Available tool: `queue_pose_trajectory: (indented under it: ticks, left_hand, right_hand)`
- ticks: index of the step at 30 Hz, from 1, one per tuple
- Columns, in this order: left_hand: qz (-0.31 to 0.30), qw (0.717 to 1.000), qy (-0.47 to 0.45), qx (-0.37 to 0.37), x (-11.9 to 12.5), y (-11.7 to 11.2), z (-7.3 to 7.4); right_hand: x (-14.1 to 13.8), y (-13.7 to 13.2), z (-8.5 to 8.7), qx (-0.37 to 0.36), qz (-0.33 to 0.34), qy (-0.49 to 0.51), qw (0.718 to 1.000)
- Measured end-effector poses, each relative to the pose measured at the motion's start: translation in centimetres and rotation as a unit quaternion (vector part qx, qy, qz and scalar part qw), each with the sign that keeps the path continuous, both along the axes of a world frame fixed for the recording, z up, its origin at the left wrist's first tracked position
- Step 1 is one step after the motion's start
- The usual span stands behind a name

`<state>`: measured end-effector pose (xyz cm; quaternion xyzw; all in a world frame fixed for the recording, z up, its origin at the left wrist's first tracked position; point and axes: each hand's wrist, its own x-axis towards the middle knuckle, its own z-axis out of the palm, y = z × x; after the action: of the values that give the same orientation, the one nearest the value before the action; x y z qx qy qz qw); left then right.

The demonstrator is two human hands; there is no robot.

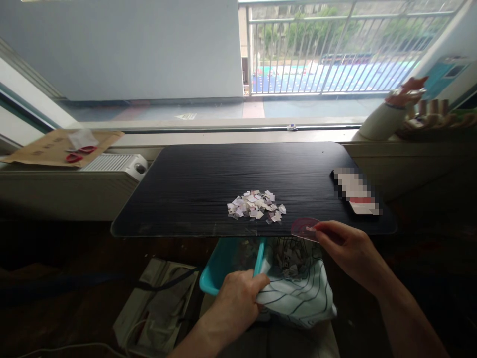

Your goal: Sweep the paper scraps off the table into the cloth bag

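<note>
My left hand (240, 296) is closed round the near edge of a turquoise plastic basin (210, 281), its thumb against the white cloth with dark stripes (298, 298) beside it. My right hand (346, 248) is at the table's near edge. Its thumb and forefinger pinch a small whitish scrap (310, 228) over a clear, pink-tinted round piece of plastic (300, 229). Whether the fingers also grip that plastic, I cannot tell. Left of it, a loose pile of small cut paper scraps (255, 204) lies on the black table (194, 174).
A phone-like object (356, 191), partly blurred out, lies at the table's right. Below the table, a wire basket (292, 258) with scraps stands beside the basin. Red-handled scissors (74, 158) rest on a brown paper envelope (44, 148) at left. A white vase (383, 122) stands right.
</note>
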<state>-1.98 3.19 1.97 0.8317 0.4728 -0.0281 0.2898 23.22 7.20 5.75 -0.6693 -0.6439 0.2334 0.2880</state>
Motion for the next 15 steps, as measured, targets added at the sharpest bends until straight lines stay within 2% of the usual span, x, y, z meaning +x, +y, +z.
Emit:
queue_pose_trajectory:
  ticks: [6, 11, 15]
  left_hand:
    - [-0.044, 0.999, -0.002, -0.001, 1.1, -0.1, 0.2]
    - [-0.057, 0.998, -0.001, -0.007, 1.6, 0.0, 0.5]
    - [-0.064, 0.998, 0.002, -0.005, 1.7, 0.0, 0.6]
  right_hand:
    - [-1.7, 1.8, -1.1, 0.055, 0.015, 0.037, 0.998]
    - [-1.7, 1.5, -1.7, 0.027, 0.027, 0.049, 0.998]
    - [-1.6, 1.3, -1.7, 0.025, 0.009, 0.062, 0.998]
